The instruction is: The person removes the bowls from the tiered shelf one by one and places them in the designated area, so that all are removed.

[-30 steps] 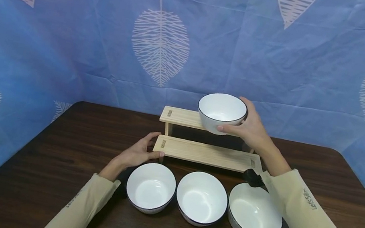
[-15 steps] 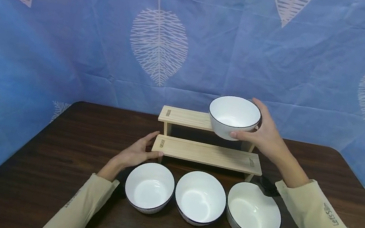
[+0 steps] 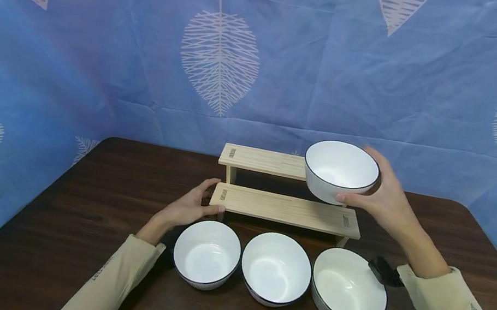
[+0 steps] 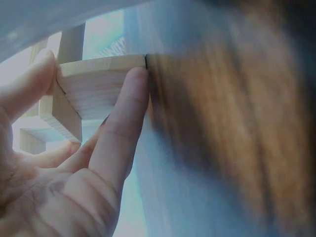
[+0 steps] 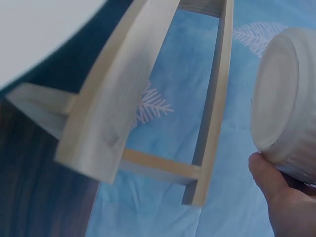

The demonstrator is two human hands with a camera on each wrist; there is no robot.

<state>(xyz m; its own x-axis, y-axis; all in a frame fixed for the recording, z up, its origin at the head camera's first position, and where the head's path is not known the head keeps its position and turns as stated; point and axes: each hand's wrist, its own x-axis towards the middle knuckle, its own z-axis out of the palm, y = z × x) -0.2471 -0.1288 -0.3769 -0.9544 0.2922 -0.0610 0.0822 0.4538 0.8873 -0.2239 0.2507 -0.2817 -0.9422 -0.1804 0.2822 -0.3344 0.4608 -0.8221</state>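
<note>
My right hand (image 3: pixel 388 196) holds a white bowl (image 3: pixel 340 165) with a dark rim, thumb on its near side and fingers behind it. The bowl is raised and overlaps the right end of the two-tier wooden rack's upper board in the head view. From the right wrist, the bowl's round base (image 5: pixel 276 94) shows apart from the rack (image 5: pixel 111 108). At the rack's left side, my left hand (image 3: pixel 186 208) grips the end of the lower board (image 3: pixel 286 209). The left wrist view has the thumb and fingers against the wooden end piece (image 4: pixel 106 81).
In front of the rack, three similar bowls stand in a row: left (image 3: pixel 207 253), middle (image 3: pixel 276 268) and right (image 3: pixel 350 286). They sit close together on the dark wooden table (image 3: pixel 65 233). A blue leaf-print cloth (image 3: pixel 149 38) hangs behind.
My right hand has carried the bowl to the right and slightly down, from over the upper board's middle to its right end. The left hand has stayed on the rack.
</note>
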